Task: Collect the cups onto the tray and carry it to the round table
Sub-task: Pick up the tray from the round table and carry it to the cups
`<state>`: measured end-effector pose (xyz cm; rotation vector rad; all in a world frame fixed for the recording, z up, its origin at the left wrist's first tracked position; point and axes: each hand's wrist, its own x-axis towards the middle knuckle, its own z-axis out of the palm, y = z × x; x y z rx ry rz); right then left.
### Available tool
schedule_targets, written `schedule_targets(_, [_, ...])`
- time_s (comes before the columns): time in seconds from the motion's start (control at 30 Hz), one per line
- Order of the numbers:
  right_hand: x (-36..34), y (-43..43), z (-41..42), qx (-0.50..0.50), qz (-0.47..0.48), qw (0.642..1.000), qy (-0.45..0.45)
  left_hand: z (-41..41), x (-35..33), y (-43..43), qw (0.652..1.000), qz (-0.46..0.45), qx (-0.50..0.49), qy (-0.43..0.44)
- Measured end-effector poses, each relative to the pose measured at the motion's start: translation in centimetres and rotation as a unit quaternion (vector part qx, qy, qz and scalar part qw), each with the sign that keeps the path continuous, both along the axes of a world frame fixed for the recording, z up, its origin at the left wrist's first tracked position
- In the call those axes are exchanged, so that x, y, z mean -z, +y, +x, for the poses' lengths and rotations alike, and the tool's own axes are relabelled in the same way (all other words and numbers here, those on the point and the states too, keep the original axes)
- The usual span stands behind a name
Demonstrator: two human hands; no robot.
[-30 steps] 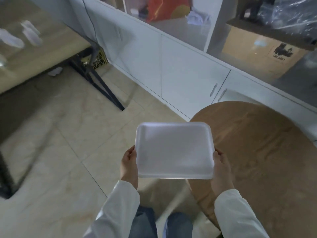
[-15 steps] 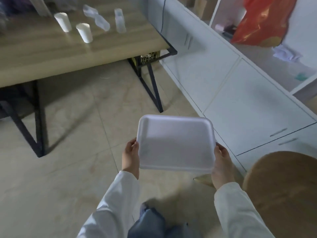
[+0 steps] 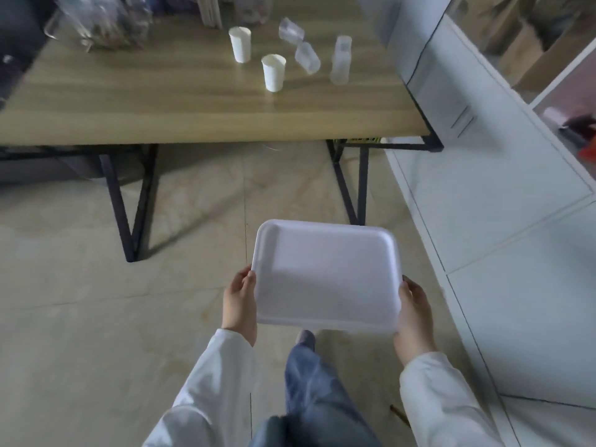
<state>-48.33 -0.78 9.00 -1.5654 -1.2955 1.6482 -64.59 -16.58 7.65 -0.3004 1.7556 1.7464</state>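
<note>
1. Gripping the tray [image 3: 325,275] at both side edges, your left hand [image 3: 240,304] and right hand [image 3: 414,314] have their fingers wrapped around its rim.
2. Between your fingers the tray sits bare, over the floor [image 3: 96,317].
3. Well beyond your fingers, two white cups [image 3: 273,73] and three clear cups [image 3: 341,59] sit on the bench [image 3: 161,104]; two clear ones lie tipped.
</note>
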Motion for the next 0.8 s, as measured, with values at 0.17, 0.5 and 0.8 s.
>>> schedule_targets(0.17, [-0.6,5.4,-7.1,-0.054,0.014,0.998,0.002,-5.3,-0.6,3.8,0.999,0.014,-0.049,0.005])
schedule_targets(0.5, [-1.3,13.7,-19.2,-0.162,0.014,0.987,-0.008,-14.1,-2.0,9.6,0.992,-0.001,-0.125,0.014])
schedule_targets(0.8, [-1.8,16.0,-28.4,-0.181,0.011,0.983,0.013,-22.8,-1.8,12.0,0.986,0.013,-0.161,0.031])
